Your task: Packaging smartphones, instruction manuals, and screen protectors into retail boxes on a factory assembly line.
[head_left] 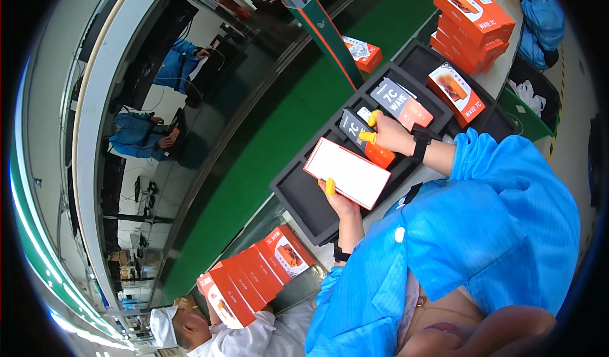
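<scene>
In my left hand is a shallow box, white inside with red-orange edges, held over the tray by its near side. A yellow finger cot covers one fingertip pressed on its rim. My right hand reaches over the black compartment tray, its two yellow-capped fingers apart beside a flat phone-shaped piece, dark above and orange below. Whether those fingers touch the piece I cannot tell. Another such dark-and-orange piece lies in the compartment further right. Dark bands circle both my wrists.
A closed orange box rests on the tray's right side. Orange boxes are stacked at far right, and a row of them stands at lower left by a person in white. Behind runs a green belt with a post.
</scene>
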`<state>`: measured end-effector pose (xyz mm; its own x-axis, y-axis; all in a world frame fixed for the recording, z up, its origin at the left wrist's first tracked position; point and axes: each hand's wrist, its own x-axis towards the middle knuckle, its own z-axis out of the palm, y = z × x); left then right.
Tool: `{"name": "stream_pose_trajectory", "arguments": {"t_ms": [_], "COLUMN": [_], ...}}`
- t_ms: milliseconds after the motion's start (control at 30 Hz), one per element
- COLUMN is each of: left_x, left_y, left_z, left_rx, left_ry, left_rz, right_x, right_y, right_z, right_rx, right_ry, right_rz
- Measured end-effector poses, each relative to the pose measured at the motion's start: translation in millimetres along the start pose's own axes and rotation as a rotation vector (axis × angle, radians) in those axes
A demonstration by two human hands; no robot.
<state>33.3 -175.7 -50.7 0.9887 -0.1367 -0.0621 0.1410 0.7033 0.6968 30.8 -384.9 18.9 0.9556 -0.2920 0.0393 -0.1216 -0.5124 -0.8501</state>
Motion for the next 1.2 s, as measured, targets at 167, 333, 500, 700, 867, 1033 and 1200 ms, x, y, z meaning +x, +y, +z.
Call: {"name": "stream_pose_trajectory", "arguments": {"t_ms": [167,333,500,700,867,1033,1200], "left_x": [-0.5,0.3,4.6,2.2,0.4,-1.5,1.5], "left_y": [-0.1,-1.8,-11.2,-10.7,-8.7,-6.6,-7.1], "left_z": [2.6,6.3,1.4,-6.1,-6.3,-1.6,-4.8], "left_rx": [-0.004,0.001,0.059,-0.007,-0.146,-0.097,-0.073], "left_ry": [-0.027,-0.007,0.098,0.068,-0.006,0.028,0.043], "left_rz": [-0.004,0.04,0.04,-0.036,-0.084,-0.066,-0.076], "right_x": [3.7,9.4,12.1,-30.6,-34.5,-37.4,-41.3], "right_y": [0.1,-11.3,-48.7,-70.6,-59.9,-43.5,-55.7], "right_z": [-2.7,-23.0,-33.5,14.6,28.0,37.1,31.4], "right_rx": [-0.427,-0.055,0.559,0.039,-0.117,-0.152,-0.528], "right_ry": [-0.06,0.155,0.022,-0.268,-0.158,-0.13,-0.162], "right_rz": [-0.08,-0.231,-0.232,-0.107,-0.294,-0.32,-0.47]}}
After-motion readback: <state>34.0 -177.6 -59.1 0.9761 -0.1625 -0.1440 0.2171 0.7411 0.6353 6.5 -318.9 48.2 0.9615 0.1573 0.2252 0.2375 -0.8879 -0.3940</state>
